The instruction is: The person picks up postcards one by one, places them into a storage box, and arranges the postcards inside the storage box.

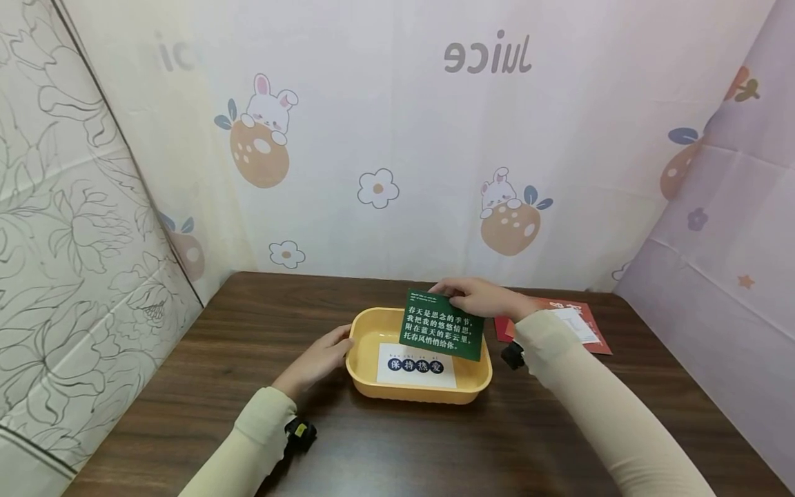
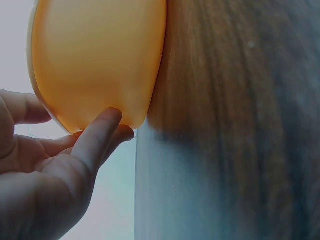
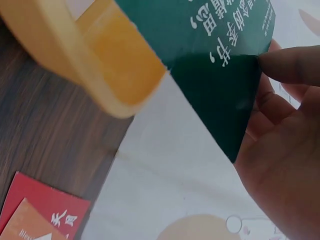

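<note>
A yellow plastic tray [image 1: 361, 388] stands on the table, with a white card [image 1: 416, 376] printed with dark blue circles lying inside. My left hand [image 1: 319, 360] holds the tray's left end; the left wrist view has its fingers at the rim and against the outer wall [image 2: 100, 60]. Over the tray's right half, my right hand [image 1: 478, 298] pinches a green card [image 1: 442, 326] with white writing by its upper edge. The green card hangs tilted and overlaps part of the white card. In the right wrist view, the thumb [image 3: 290, 65] lies on the green card's face.
Several red, orange and white cards [image 1: 593, 324] lie overlapping at the right, partly behind the right forearm. The brown wooden table [image 1: 397, 449] ends at a patterned curtain [image 1: 397, 138] behind, with more curtain on both sides.
</note>
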Action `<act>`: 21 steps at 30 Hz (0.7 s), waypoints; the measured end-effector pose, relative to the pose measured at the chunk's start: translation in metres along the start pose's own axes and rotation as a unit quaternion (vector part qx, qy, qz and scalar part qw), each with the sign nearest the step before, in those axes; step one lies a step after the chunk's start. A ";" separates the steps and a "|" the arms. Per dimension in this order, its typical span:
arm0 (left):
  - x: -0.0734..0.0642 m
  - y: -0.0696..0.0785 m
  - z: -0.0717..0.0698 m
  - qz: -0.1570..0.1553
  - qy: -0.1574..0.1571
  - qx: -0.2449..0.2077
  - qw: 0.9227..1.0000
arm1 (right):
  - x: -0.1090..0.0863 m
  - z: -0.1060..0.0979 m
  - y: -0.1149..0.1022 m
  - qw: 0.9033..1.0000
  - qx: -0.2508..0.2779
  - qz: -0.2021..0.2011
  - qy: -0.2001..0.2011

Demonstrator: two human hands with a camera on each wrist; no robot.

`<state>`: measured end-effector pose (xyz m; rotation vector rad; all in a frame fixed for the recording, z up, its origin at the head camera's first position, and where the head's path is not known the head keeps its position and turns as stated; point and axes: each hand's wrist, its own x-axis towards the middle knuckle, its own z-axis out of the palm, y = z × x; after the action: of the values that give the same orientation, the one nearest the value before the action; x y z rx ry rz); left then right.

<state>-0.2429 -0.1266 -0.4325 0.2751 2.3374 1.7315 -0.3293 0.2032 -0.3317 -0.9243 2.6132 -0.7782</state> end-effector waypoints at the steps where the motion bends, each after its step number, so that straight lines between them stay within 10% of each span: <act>1: 0.000 0.000 0.000 0.000 0.000 0.000 1.000 | 0.001 0.001 -0.002 1.000 0.003 -0.001 -0.005; 21: 0.000 0.000 0.001 0.000 0.005 0.000 1.000 | 0.029 0.025 -0.013 0.995 -0.008 0.020 -0.101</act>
<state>-0.2422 -0.1253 -0.4328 0.2671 2.3449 1.7364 -0.3350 0.1659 -0.3467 -0.9019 2.4569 -0.6182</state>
